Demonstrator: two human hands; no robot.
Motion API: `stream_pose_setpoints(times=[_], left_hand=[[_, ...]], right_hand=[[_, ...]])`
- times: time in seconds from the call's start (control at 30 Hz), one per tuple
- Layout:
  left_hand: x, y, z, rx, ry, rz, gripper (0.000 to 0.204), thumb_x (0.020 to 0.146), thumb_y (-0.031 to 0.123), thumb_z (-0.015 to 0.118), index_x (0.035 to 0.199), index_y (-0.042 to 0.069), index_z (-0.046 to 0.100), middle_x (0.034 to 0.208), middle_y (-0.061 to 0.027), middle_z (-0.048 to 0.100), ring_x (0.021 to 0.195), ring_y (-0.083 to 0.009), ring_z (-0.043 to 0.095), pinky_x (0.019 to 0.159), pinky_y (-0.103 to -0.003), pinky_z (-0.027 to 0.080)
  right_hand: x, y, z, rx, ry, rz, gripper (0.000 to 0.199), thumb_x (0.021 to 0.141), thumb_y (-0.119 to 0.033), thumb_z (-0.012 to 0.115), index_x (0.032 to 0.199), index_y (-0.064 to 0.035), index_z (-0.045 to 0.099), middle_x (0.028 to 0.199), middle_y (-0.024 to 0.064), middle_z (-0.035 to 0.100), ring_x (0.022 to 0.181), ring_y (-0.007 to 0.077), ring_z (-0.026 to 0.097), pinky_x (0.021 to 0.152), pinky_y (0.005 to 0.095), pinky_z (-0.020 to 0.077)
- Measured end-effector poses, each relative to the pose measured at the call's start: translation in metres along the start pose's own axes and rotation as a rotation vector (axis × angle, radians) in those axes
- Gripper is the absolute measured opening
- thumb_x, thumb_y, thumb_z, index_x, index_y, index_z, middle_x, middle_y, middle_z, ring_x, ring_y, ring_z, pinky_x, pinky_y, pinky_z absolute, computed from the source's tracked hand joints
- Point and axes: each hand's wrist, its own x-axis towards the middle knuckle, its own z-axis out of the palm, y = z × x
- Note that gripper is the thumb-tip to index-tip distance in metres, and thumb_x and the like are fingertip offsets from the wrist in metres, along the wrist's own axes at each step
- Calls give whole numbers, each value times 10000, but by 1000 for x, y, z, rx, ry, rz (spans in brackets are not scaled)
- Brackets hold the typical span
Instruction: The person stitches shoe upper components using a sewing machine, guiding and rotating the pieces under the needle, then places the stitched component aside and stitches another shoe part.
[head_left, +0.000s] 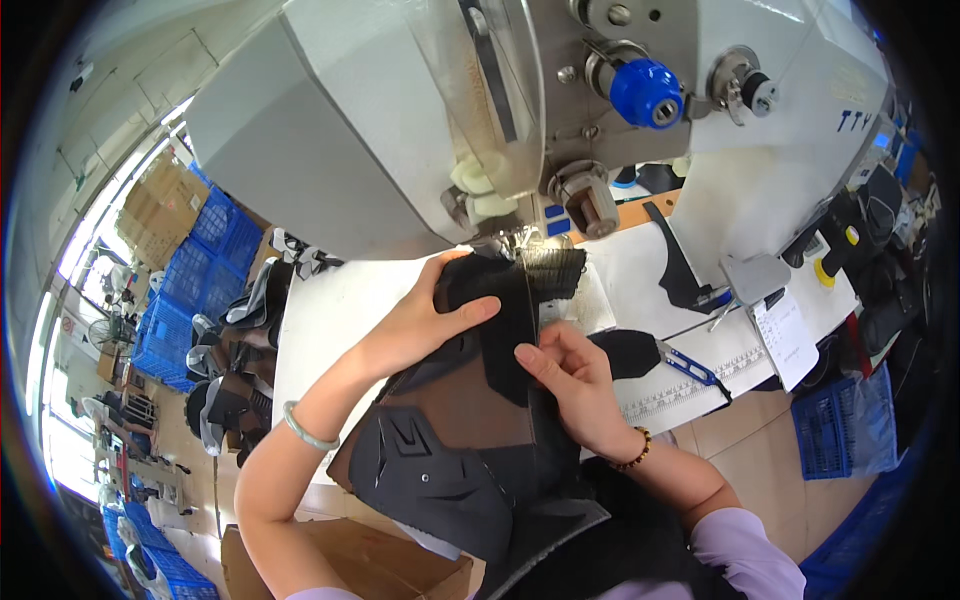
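A black and brown shoe upper piece [490, 420], made of mesh and smooth panels, hangs from the sewing machine's needle area [522, 240] down toward my lap. My left hand [425, 318] lies around its upper left part, thumb on top and the other fingertips partly hidden. Close by on the right, my right hand [578, 385] pinches the piece's edge between thumb and bent fingers. A black ribbed strip [555, 272] sits beside the lit needle. The grey and white sewing machine [380, 110], with a blue knob [647, 93], rises over both hands.
On the white table [330, 295] are a blue snap-off cutter [690, 370], a printed ruler strip [700, 385], black cut pieces [680, 265] and a paper sheet [785, 340]. Blue crates [825, 430] stand at right and left. A cardboard box [350, 560] is below.
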Motion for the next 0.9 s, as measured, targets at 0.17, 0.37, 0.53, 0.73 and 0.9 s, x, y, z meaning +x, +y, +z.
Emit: stream_pose_setpoints(times=[0.17,0.37,0.53,0.73,0.9], left_hand=[[-2,5,1,33,22,-52,817,772,455,676,1303,-43,305,1160,-152,529,1082,-194,504,929,-287,392],[4,-5,0,88,110,-122,842,765,529,644,1284,-56,332,1107,-173,558,1034,-215,540,895,-290,411],[4,1,2,177,202,-51,840,776,581,593,1255,-68,361,1052,-192,579,976,-240,569,860,-298,424],[-11,23,1,377,112,-59,919,754,584,611,1310,-78,298,1109,-256,546,1071,-304,540,925,-325,403],[-28,29,5,603,17,-35,1020,742,575,623,1394,-38,133,1251,-300,413,1200,-371,421,1009,-364,332]], right_hand=[[1,-1,0,86,-2,43,157,869,-94,611,801,-56,474,605,-84,402,559,-10,339,505,172,276],[14,-7,0,62,18,44,147,873,-84,601,792,-62,481,601,-90,392,545,-8,325,501,171,269],[22,-9,-7,118,-9,107,141,866,-90,613,799,-66,491,606,-94,398,539,-7,323,500,169,270],[22,-14,-21,352,-81,307,115,904,-140,526,934,-31,549,786,-6,560,692,42,532,635,175,423],[25,-17,-34,191,-234,304,137,884,-109,511,966,-8,551,867,25,575,754,63,559,659,184,438]])
